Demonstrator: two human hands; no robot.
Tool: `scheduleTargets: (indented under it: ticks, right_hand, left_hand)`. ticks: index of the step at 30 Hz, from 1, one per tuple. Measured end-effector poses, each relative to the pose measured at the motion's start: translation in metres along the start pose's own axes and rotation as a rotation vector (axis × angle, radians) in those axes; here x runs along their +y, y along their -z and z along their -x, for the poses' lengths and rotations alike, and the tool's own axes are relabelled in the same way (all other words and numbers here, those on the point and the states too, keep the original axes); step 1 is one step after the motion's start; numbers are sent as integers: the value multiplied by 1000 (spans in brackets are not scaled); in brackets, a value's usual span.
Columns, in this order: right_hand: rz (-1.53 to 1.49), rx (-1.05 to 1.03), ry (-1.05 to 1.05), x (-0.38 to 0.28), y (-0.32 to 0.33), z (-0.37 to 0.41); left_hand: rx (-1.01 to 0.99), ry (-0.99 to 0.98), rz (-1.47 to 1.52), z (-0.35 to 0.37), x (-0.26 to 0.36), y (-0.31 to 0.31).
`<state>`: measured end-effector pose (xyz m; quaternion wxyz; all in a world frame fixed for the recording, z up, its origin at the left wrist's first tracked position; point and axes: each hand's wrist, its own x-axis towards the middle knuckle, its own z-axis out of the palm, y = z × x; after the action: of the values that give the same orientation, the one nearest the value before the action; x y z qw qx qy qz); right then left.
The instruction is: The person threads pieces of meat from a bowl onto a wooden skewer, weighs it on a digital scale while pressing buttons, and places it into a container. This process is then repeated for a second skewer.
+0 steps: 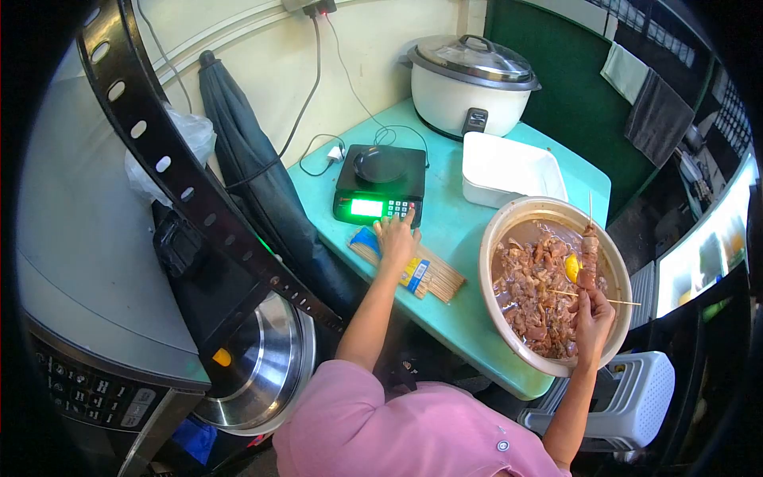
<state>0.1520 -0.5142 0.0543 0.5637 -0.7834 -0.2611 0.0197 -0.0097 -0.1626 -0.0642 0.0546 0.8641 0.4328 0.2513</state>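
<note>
At table's [453, 238] right edge: meat basin [487, 278]; right hand [594, 322] above, pinching meat skewer [588, 256]. Near left edge: scale [397, 179], left hand [397, 238] spread at keypad [398, 208].

Loaded skewer [588, 254] overhangs meat [528, 290]; black scale [380, 189] glows.

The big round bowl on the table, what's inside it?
Pieces of meat in brownish liquid, plus something yellow, show inside the bowl. The right hand, holding a meat skewer over it, covers part, and the bottom can't be seen under the meat.
</note>
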Motion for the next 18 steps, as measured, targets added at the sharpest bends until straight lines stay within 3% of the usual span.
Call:
scheduleTargets:
  ticks: [6,8,13,15,17,18]
  right_hand:
    - [10,11,7,-3,-1,1]
    - [14,21,22,-2,-1,1]
    - [-11,41,14,4,0,-1]
    - [26,100,133,15,0,-5]
    - [24,135,98,12,-3,-6]
    - [5,173,224,16,-7,-8]
  left_hand:
    - [110,-58,50,0,14,13]
    - [264,-158,140,-3,27,17]
    - [277,-285,305,-7,90,54]
    - [214,-400,453,-5,118,67]
    - [152,-449,473,-4,139,68]
    - [100,-498,493,-4,155,67]
